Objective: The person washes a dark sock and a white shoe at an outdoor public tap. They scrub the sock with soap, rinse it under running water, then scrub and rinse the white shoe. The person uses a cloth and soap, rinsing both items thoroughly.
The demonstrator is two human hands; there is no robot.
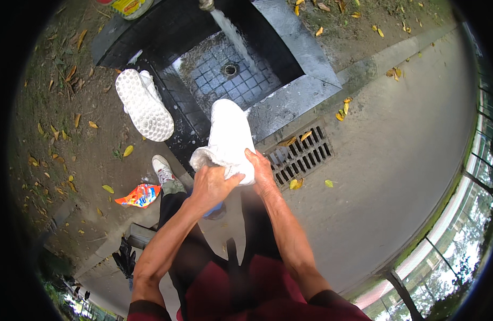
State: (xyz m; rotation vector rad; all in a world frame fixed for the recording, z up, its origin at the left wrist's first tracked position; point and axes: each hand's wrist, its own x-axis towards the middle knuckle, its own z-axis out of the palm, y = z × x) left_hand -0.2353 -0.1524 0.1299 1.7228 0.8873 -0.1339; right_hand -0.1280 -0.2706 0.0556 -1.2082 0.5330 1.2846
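Note:
A white shoe (231, 130) is held between my two hands, its toe pointing at the dark tiled basin (318, 60). My left hand (213, 182) grips the shoe near its collar, and some fingers are hidden inside or behind it. Along the heel side, my right hand (262, 168) clasps the shoe with the thumb on top. The other white shoe (145, 106) lies on the basin's left ledge, its knobbly sole facing up. Water (236, 38) pours from a metal tap (206, 5) onto the small tiles around a round drain (230, 70).
An orange detergent packet (140, 196) lies on the ground by my left shoe (163, 168). A container with a yellow label (128, 7) stands behind the basin. At right, a metal drain grate (300, 154) is set in the paving. A black plastic bag (125, 257) is at lower left.

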